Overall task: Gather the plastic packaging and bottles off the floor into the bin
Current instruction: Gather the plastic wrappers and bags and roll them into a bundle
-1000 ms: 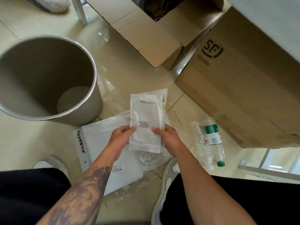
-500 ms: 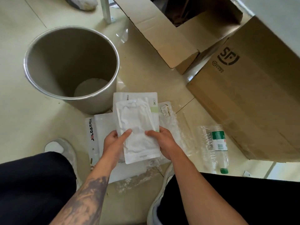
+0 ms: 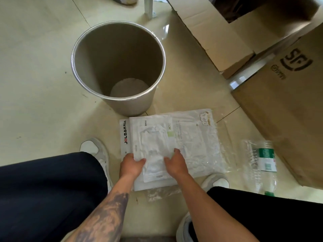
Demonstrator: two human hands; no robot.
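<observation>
A round metal bin (image 3: 158, 41) stands open on the tiled floor, with only a pale bottom showing inside. Just in front of it lies a stack of white and clear plastic packets (image 3: 153, 137), one with a red and black brand strip on its left edge. My left hand (image 3: 131, 165) and my right hand (image 3: 175, 164) both grip the near edge of the small top packets, which lie flat on the stack. A clear packet (image 3: 201, 142) spreads out to the right. Further right, a crushed clear bottle (image 3: 264, 163) with a green label lies on the floor.
Large cardboard boxes (image 3: 288, 105) crowd the right side, one open box (image 3: 218, 37) at the top. My two white shoes (image 3: 95, 149) flank the packets, and my dark trouser legs fill the bottom. A metal furniture leg (image 3: 148, 7) stands behind the bin.
The small packets, held up in the air a second ago, have come down flat onto the stack on the floor. The view has shifted so the bin sits nearer the middle.
</observation>
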